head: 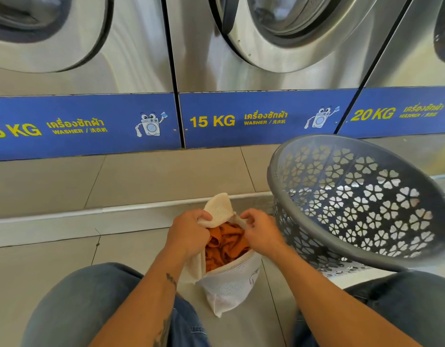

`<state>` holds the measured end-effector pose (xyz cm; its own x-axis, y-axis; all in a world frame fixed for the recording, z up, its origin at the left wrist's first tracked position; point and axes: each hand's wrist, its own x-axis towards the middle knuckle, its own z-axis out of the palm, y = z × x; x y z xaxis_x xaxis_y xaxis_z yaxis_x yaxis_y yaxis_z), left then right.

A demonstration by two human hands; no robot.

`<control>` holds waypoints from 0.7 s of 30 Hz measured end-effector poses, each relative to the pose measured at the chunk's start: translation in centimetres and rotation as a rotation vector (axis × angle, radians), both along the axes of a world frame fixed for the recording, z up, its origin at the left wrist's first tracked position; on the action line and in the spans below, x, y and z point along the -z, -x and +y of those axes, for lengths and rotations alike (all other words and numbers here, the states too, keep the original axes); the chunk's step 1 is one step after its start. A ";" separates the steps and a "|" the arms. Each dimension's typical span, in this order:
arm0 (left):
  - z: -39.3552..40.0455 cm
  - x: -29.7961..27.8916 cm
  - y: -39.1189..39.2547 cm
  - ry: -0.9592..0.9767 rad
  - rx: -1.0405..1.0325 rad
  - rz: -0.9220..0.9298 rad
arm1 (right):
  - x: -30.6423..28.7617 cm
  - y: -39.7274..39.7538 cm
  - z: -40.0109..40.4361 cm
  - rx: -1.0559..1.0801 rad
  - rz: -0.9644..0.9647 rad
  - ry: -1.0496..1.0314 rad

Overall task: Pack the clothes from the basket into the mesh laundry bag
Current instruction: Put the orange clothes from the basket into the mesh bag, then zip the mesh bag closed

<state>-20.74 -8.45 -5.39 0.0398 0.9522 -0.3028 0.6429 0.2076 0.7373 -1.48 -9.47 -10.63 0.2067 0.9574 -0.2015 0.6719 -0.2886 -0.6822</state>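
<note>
A white mesh laundry bag (230,284) stands on the floor between my knees, its mouth open. Orange clothes (225,242) fill it near the top. My left hand (189,234) grips the bag's left rim, with a flap of mesh (217,209) folded up over the fingers. On the opposite side my right hand (259,231) pinches the right rim. A grey plastic basket (354,204) with flower-shaped cutouts sits tilted at the right, and nothing shows inside it.
Steel front-loading washers (266,46) with blue 15 KG and 20 KG panels line the wall ahead. A low tiled step (116,209) runs in front of them. My jeans-clad knees (78,309) flank the bag on beige floor tiles.
</note>
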 end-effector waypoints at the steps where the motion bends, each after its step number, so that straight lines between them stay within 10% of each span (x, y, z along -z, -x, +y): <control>1: 0.0 0.1 -0.1 0.037 0.048 0.025 | 0.4 0.0 0.4 0.010 -0.030 -0.013; 9: 1.3 0.4 -1.2 0.088 0.229 0.411 | 1.9 0.4 4.2 -0.066 0.227 0.143; 16: 3.9 2.7 -1.7 0.243 0.069 0.122 | 3.9 1.0 7.1 -0.090 0.531 0.240; 21: 5.3 3.6 -3.2 0.087 0.134 0.287 | 5.7 0.6 6.3 0.042 0.521 0.170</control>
